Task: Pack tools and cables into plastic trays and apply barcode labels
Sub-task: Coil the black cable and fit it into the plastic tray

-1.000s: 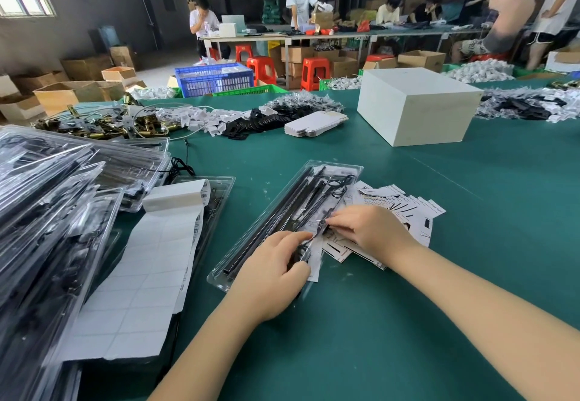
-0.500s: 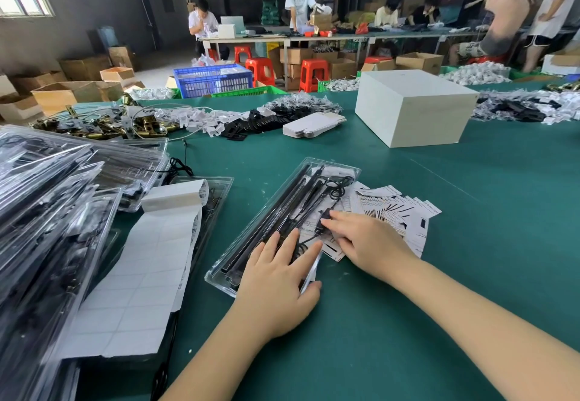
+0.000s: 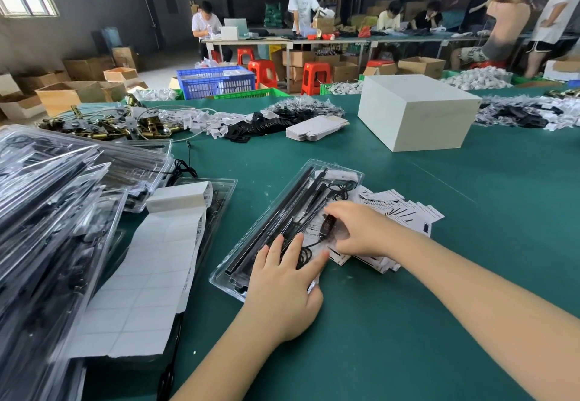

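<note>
On the green worktop [image 3: 470, 212], the left hand [image 3: 282, 284] presses flat-fingered on the clear tray [image 3: 251, 243] while the right hand [image 3: 361, 231] has its grip pinched on the tray's black cable [image 3: 328, 223].

— what's the clear plastic tray [image 3: 251, 256] like?
— long and shallow, lying slantwise on the green table, with black rods [image 3: 282, 218] lengthwise in its slots.
— and the black cable [image 3: 315, 245]?
— loosely coiled on the tray's right side, its small inline box lying over a printed paper.
— labels?
— a partly unrolled white label strip [image 3: 147, 275] lies left of the tray.
</note>
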A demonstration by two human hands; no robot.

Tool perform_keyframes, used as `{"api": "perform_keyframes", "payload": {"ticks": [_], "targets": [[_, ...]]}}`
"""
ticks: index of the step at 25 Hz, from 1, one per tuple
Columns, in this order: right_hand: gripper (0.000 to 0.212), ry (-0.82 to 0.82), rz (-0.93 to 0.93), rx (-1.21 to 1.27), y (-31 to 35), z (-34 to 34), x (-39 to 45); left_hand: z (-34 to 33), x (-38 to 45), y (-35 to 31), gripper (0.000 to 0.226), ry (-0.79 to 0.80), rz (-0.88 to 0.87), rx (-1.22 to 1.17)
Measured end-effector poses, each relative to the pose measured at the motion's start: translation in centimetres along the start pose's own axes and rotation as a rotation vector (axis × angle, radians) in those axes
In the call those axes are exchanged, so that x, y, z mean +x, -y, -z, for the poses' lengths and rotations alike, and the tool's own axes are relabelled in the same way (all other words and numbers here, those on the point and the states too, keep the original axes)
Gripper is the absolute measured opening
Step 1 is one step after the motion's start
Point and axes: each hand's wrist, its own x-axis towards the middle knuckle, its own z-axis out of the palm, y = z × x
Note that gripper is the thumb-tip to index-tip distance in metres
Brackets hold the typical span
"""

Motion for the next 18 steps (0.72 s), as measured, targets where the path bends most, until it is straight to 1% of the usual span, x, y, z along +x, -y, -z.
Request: {"api": "perform_keyframes", "payload": {"ticks": [1,3,5,7,9,13,15,16,17,18], "targets": [[0.060,0.043,-0.003,-0.040,0.2,0.1,0.4,-0.1,0.0,0.0,0.057,-0.005,0.000,-0.004],[0.044,0.090,-0.007,-0.169,0.7,0.3,0.9,-0.1,0.0,0.1,0.057,-0.016,-0.002,-0.014],[0.036,0.135,-0.041,-0.191,1.3,0.5,1.4,-0.2,0.0,0.1,0.057,-0.022,-0.003,-0.024],[0.038,0.187,-0.096,-0.182,2.0,0.7,1.9,-0.2,-0.1,0.1,0.057,-0.028,0.002,-0.025],[0.040,0.213,-0.125,-0.233,2.9,0.7,2.2,-0.2,-0.1,0.1,0.057,-0.036,0.000,-0.032],[0.043,0.175,-0.207,-0.253,3.4,0.9,2.2,-0.3,0.0,0.1,0.057,-0.041,-0.003,-0.041],[0.042,0.101,-0.284,-0.098,4.1,0.1,2.0,-0.2,-0.1,0.0,0.055,-0.060,0.007,-0.070],[0.041,0.008,-0.324,0.022,4.6,-0.6,1.5,-0.1,-0.2,-0.1,0.052,-0.085,0.014,-0.094],[0.040,-0.119,-0.373,0.151,5.2,-1.3,0.9,0.1,-0.2,-0.1,0.047,-0.123,0.018,-0.120],[0.043,-0.240,-0.434,0.290,5.7,-2.0,0.0,0.1,-0.2,-0.2,0.043,-0.164,0.016,-0.145]]}}
